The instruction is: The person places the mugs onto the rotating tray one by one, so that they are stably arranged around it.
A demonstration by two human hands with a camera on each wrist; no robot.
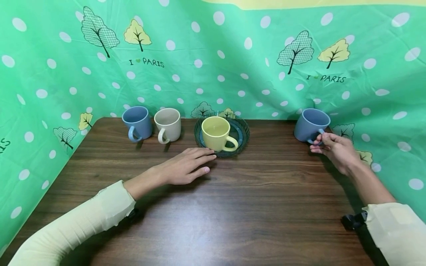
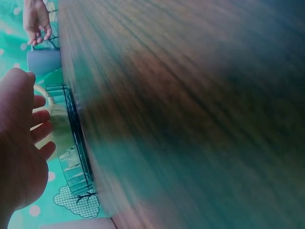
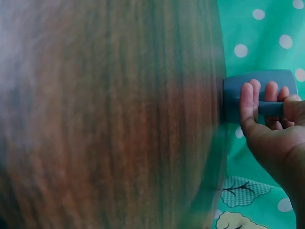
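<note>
At the table's far right, a blue mug [image 1: 310,127] stands upright, and my right hand [image 1: 340,150] pinches its handle between thumb and fingers. The right wrist view shows that handle [image 3: 270,109] with the fingers curled about it. A yellow mug [image 1: 214,136] sits in a dark clear glass dish [image 1: 245,137] at the back middle, its handle pointing right. My left hand [image 1: 186,166] lies in front of the dish with fingers extended, fingertips at its near left rim. Whether they touch the rim I cannot tell. Nothing is held in that hand.
Left of the dish stand a white mug [image 1: 172,127] and another blue mug [image 1: 141,123], both upright with handles toward the front. A green polka-dot cloth [image 1: 213,48] hangs behind the brown wooden table [image 1: 233,207] and along its sides.
</note>
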